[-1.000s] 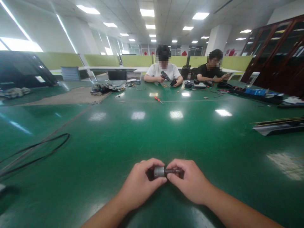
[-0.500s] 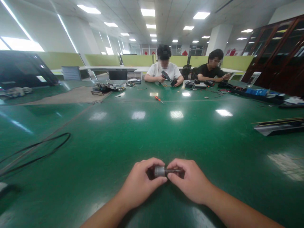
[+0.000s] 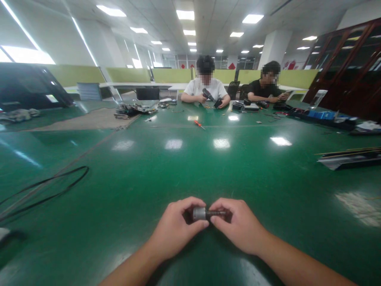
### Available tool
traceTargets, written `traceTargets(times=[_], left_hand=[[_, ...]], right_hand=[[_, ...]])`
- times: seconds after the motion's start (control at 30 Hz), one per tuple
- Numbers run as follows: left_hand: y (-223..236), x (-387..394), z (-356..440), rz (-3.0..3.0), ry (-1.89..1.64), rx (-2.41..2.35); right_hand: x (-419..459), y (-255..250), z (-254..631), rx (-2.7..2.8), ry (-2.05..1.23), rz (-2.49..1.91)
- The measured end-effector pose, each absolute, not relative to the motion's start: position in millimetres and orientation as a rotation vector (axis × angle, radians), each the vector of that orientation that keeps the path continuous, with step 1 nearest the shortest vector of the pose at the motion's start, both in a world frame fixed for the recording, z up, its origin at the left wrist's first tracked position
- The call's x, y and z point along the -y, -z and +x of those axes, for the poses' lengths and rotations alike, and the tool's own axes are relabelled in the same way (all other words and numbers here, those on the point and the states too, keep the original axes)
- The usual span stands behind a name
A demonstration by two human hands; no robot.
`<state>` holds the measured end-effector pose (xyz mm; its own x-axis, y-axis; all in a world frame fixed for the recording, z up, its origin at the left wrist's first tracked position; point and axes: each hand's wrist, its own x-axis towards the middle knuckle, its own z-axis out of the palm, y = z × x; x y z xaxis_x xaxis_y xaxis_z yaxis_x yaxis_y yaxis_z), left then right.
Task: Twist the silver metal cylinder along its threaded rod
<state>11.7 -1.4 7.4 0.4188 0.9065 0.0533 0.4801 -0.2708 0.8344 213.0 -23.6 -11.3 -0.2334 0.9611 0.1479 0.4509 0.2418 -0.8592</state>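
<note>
Near the table's front edge, a short silver metal cylinder [image 3: 199,213] lies level between my hands, a dark ridged shaft [image 3: 216,213] sticking out of its right end. My left hand [image 3: 178,222] is closed around the cylinder, thumb below and fingers above; its left end is hidden in the grip. Fingers and thumb of my right hand [image 3: 238,222] close about the shaft, and the shaft's far tip is hidden by them. Whether the part rests on the green table [image 3: 184,171] or is held just above it, I cannot tell.
A black cable loop [image 3: 71,178] lies at left. Farther off is an orange screwdriver [image 3: 198,124]. Dark metal strips [image 3: 351,159] lie at right. Across the table, one person holds a power drill [image 3: 207,94]; another person [image 3: 264,89] sits to the right. Electronic parts [image 3: 131,110] are heaped at back left.
Both hands keep their hold in nearly the same place. The cylinder and my left fingers have shifted very slightly left.
</note>
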Motion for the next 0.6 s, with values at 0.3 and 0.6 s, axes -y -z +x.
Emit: traceTargets(times=[0.3,0.6], left_hand=[[-6.4,0.9,10.7,1.911,-0.697,-1.177],[-6.6,1.0,10.5,1.908,-0.7,-1.173]], right_hand=[[25.2,12.9,211.9,1.773,-0.944,-1.293],[24.3,12.7,211.3,1.767,-0.939,-1.313]])
